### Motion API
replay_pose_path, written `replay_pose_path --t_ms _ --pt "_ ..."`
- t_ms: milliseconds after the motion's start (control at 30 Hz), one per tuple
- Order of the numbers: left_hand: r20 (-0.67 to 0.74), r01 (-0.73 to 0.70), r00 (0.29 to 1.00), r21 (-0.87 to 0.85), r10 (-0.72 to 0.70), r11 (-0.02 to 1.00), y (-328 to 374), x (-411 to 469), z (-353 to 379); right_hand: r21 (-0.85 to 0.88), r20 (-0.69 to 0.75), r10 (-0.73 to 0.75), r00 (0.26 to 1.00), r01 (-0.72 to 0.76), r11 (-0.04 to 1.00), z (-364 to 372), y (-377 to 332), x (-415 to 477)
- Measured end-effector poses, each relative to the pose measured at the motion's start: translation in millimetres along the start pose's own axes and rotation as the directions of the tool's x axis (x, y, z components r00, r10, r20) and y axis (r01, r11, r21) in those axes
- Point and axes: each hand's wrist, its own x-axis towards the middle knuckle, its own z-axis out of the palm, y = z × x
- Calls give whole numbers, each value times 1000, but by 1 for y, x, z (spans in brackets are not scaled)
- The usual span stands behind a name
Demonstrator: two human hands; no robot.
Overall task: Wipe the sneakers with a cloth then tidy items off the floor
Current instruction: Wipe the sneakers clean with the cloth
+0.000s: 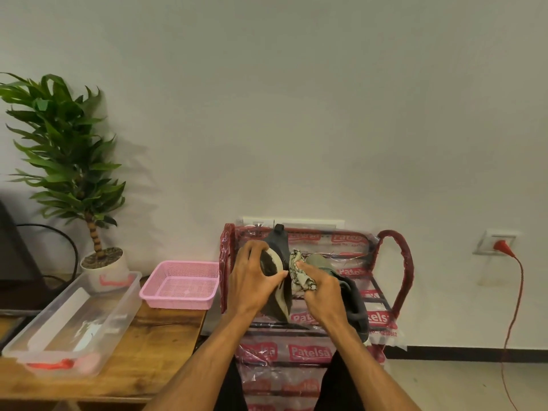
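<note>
Sneaker held on end between two hands — cloth at its right flank.

The dark grey sneaker with a cream sole (278,304) is held above the top shelf of the red metal shoe rack wrapped in printed plastic (397,262). Its long axis is near upright, pull-tab end up toward the wall, sole turned leftward. The left hand (252,277) grips it round the sole, fingers curled over the edge. Just beside it, the right hand (321,287) bunches a crumpled cream-and-black patterned cloth (299,271) against the upper's right side. The right hand does the wiping, I'd judge — strokes running up and down the shoe. A second dark sneaker (354,304) lies on the shelf just right of that hand.
</note>
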Motion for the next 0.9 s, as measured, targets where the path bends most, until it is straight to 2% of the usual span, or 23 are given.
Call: replay_pose_path --t_ms 67,133,233,300,367,500,733,800,900 --pt "-14 34 999 -24 -34 999 1 4 -1 131 -52 -25 998 32 991 3 -14 -4" --pt "-25 59 998 -61 -61 996 3 6 -3 227 -115 -100 988 124 966 7 -26 -11" --pt "-25 54 998 -70 -56 996 4 0 -5 122 -102 -180 978 191 974 6 -12 -9" --pt "-29 45 998 -67 -47 997 3 -5 -4 0 -16 -117 993 117 993 2 3 -1" --pt "-22 46 999 -62 -48 997 4 -5 -2 6 -7 -73 997 73 997 1 4 3" --pt "-23 75 997 -114 -78 991 10 1 -7 107 -102 -233 967 243 964 1 -8 0" --pt "70 108 992 -92 -102 990 17 9 -6 91 -189 -391 901 413 906 -8 -16 -3" --pt "74 122 991 -103 -115 987 16 9 -5 54 -177 -427 887 441 896 -6 -15 1" --pt "31 124 992 -112 -121 986 12 4 -7 -57 -62 -424 904 421 905 -5 8 3"
